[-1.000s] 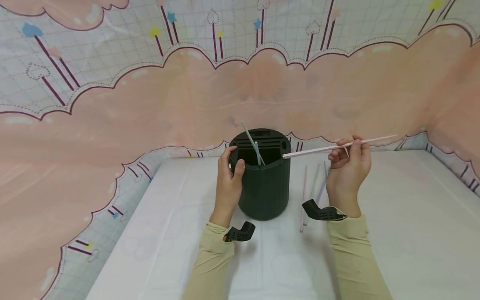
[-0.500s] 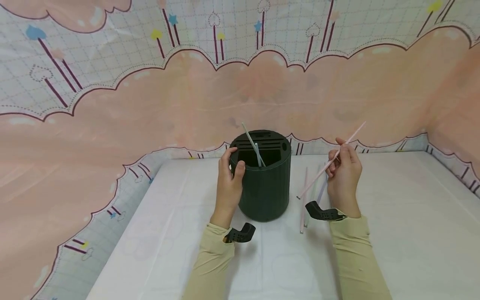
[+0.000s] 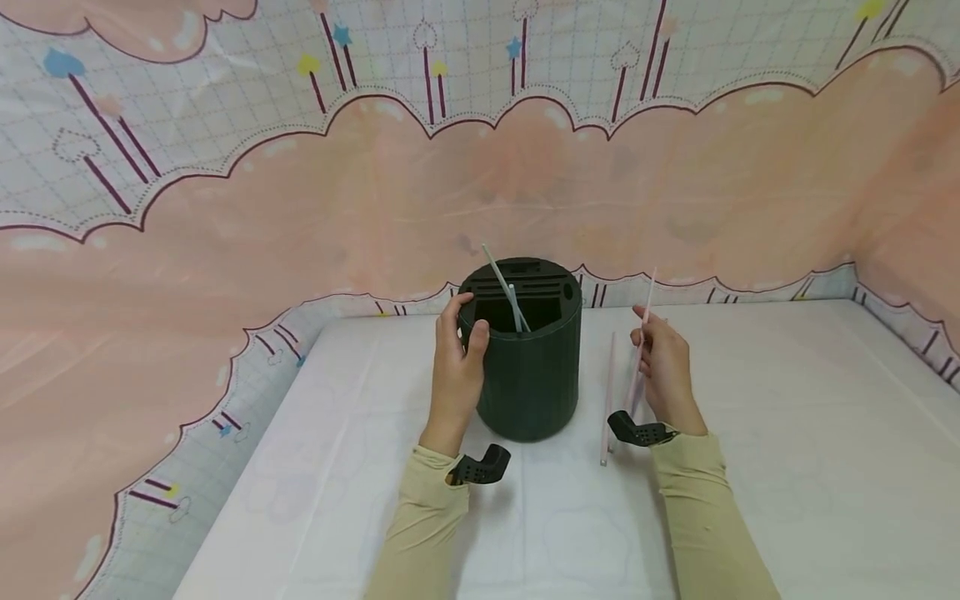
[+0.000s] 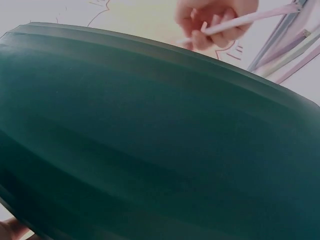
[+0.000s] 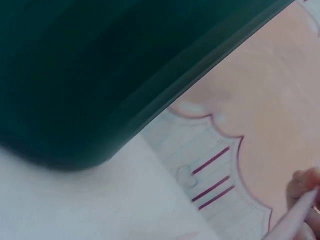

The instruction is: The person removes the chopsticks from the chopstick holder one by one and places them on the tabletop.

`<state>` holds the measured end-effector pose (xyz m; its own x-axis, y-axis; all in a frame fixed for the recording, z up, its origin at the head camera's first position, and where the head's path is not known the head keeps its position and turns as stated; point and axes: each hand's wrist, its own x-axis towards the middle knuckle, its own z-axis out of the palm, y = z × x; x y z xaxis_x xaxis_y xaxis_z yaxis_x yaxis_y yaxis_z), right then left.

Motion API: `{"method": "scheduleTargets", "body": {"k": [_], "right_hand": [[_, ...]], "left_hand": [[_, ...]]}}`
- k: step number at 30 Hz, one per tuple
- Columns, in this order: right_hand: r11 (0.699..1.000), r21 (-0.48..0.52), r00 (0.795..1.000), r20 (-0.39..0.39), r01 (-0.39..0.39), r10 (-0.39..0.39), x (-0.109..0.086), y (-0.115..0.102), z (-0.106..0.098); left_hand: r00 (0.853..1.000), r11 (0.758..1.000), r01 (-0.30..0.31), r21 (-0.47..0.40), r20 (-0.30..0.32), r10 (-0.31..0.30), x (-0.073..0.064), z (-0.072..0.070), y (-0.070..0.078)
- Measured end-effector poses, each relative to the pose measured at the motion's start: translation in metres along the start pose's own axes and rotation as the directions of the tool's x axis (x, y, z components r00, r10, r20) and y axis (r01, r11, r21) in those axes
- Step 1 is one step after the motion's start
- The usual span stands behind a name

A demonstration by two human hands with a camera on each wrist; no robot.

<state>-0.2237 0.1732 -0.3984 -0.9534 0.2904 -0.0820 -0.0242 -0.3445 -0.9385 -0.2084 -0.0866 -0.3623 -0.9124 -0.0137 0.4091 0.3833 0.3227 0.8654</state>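
Observation:
A dark green ribbed pen holder [image 3: 531,383] stands upright on the white-covered table. My left hand [image 3: 459,367] grips its left rim, thumb in front and fingers over the edge. A pale green stick [image 3: 495,265] and a light blue stick [image 3: 515,307] lean inside its large opening. To the right of the holder, my right hand [image 3: 669,367] pinches a thin pink stick [image 3: 651,296], its upper end rising above the fingers. The left wrist view shows this pink stick [image 4: 250,19] slanting across curled fingers [image 4: 235,32]. In the right wrist view the holder [image 5: 100,75] hides much.
Between holder and right hand, another pink stick [image 3: 607,408] lies on the table [image 3: 555,533]. Several pastel sticks [image 4: 295,55] lie side by side there in the left wrist view. A peach patterned cloth [image 3: 390,200] hangs behind the table.
My right hand has moved left and lower. The pink stick has swung from nearly level, with one end at the holder, to nearly upright. My left hand keeps its grip on the rim.

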Motion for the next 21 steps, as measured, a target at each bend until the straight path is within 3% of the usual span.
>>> {"method": "scheduleTargets", "body": {"k": [6, 12, 16, 21], "right_hand": [[0.962, -0.259, 0.993, 0.058, -0.087, 0.105, 0.006, 0.016, -0.005], [0.886, -0.462, 0.987, 0.124, -0.033, 0.101, 0.011, 0.031, -0.008], [0.822, -0.570, 0.983, 0.157, 0.011, 0.096, 0.013, 0.037, -0.009], [0.678, -0.728, 0.980, 0.193, 0.105, 0.056, 0.012, 0.041, -0.008]], "left_hand": [[1.000, 1.000, 0.003, 0.005, -0.004, -0.003, 0.000, 0.000, 0.001], [1.000, 1.000, 0.006, -0.004, -0.004, -0.006, 0.000, -0.001, 0.001], [1.000, 1.000, 0.002, -0.011, 0.004, -0.002, 0.000, -0.001, 0.001], [1.000, 1.000, -0.002, -0.007, 0.007, 0.002, 0.001, 0.000, 0.001]]}}
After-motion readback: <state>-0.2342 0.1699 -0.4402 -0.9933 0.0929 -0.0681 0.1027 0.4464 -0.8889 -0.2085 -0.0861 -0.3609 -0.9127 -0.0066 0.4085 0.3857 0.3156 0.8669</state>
